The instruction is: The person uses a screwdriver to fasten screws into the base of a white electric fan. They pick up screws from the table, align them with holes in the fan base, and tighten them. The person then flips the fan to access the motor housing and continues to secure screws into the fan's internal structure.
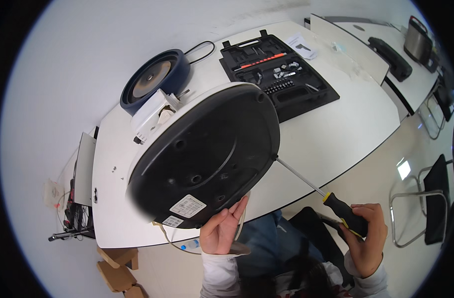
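Observation:
A white appliance with a large oval black base (207,149) is tipped up, its underside facing me; the kind of appliance I cannot make out. My left hand (223,229) grips the lower edge of this base, thumb and fingers around its rim. In my right hand (368,241) is a screwdriver (347,216) with a black and yellow handle. Its long shaft points up and left, and the tip meets the right edge of the base. Screw holes and two white labels (188,205) show on the underside. A white housing part (155,115) shows behind the base.
A round dark-blue part (150,79) with a metal disc and black cable lies at the back left. Behind the base sits an open black tool case (281,74) with bits. Small screws (114,170) lie on the white table (113,213). Chairs (425,198) stand at right.

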Motion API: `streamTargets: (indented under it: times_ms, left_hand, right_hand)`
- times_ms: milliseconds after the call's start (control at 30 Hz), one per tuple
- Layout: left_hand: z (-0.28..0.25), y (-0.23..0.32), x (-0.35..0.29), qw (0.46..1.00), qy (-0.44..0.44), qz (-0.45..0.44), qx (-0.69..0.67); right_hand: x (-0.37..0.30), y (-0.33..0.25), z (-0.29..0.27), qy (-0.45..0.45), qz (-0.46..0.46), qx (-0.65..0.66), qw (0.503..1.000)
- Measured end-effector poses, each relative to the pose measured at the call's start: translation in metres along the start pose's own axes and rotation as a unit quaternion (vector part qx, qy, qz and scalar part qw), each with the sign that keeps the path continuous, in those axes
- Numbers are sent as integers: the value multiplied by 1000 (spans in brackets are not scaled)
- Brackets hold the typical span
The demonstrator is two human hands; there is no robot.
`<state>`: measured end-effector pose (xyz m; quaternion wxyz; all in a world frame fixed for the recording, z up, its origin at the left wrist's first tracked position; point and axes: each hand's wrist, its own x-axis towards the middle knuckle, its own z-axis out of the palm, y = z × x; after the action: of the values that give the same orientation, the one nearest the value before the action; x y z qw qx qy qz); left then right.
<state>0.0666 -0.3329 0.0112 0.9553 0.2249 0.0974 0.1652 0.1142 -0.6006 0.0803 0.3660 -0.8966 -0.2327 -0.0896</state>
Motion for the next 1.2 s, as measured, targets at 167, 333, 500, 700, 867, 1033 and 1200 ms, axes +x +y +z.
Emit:
streamTargets:
  times_ms: [167,333,500,700,867,1033,1200]
  left_hand:
    - [-1,1,0,1000,-24,1,13]
    - [-1,1,-1,1000,-12,-13,-13]
    - [-4,3,-2,999,-20,-7,-34]
    - [3,3,-3,999,-7,7,-32]
    - [1,4,-1,1000,-3,1,-26]
    - [1,3,-1,999,-15,-17,-22]
    - [-7,4,0,1000,-19,-9,-20]
  right_hand:
    - [5,-10,-7,2,53,-10,999]
    - [4,-4,-6,-25,114,67,991]
    - [11,-32,-5,-4,71,-5,997]
    - [10,-25,-5,34,-15,-79,996]
    - [18,-23,-8,27,-1,-76,997]
    - [10,-28,-5,-14,114,60,992]
    - [26,-7,-12,-129,248,188,942]
